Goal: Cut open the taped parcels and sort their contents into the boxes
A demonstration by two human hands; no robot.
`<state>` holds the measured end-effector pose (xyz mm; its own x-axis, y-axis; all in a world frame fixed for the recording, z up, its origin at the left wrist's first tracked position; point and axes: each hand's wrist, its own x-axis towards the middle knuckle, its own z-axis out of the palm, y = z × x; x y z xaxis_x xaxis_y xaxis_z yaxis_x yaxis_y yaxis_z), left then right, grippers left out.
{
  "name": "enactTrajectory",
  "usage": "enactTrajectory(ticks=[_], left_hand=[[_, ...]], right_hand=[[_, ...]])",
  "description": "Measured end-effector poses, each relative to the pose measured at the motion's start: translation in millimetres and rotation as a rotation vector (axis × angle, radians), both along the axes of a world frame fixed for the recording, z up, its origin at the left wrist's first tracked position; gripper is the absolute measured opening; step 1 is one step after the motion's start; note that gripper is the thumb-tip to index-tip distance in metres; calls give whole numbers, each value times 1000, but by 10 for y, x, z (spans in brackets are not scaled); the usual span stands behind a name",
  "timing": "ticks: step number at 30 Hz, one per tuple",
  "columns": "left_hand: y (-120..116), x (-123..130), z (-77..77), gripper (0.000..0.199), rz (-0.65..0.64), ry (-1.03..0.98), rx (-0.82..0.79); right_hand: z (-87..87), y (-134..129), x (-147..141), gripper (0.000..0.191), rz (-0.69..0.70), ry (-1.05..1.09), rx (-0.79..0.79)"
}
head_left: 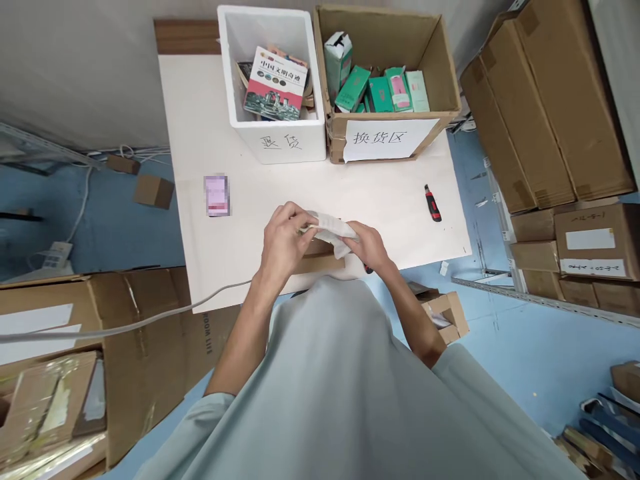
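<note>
My left hand [290, 233] and my right hand [369, 245] are closed on the two ends of a thin, crumpled white wrapping [333, 225], held up near the table's front edge. Whether it is paper or plastic I cannot tell, nor what may be inside it. Just below lies a brown cardboard piece [320, 264], partly covered by the wrapping and my hands. Beside my right wrist, a small red and black thing [368, 269] peeks out, mostly hidden.
On the white table [260, 193] stand a white foam box [280, 143] with books and a cardboard box [337, 143] with green cartons. A red and black utility knife [433, 203] lies right, a blurred pink item [217, 195] left. A grey cable [150, 325] crosses the left front.
</note>
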<state>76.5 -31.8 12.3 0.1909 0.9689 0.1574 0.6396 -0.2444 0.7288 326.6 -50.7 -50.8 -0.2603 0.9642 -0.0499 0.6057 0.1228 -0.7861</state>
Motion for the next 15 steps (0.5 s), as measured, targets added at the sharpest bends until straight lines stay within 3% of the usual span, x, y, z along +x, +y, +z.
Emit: enactTrajectory(ticks=[3, 5, 7, 9, 12, 15], left_hand=[[105, 211, 15, 31, 100, -49, 60], [149, 411, -117, 58, 148, -76, 47], [155, 654, -328, 71, 130, -125, -42], [112, 924, -569, 67, 69, -210, -213], [-28, 1315, -887, 55, -54, -317, -448], [-189, 1590, -1073, 48, -159, -337, -584]], right_hand=[[122, -65, 81, 40, -172, 122, -36], [117, -134, 186, 46, -323, 259, -62], [25, -199, 339, 51, -464, 396, -89], [-156, -252, 534, 54, -585, 497, -119], [-559, -317, 860, 60, -726, 561, -168], [-1023, -390, 1139, 65, -803, 507, -242]])
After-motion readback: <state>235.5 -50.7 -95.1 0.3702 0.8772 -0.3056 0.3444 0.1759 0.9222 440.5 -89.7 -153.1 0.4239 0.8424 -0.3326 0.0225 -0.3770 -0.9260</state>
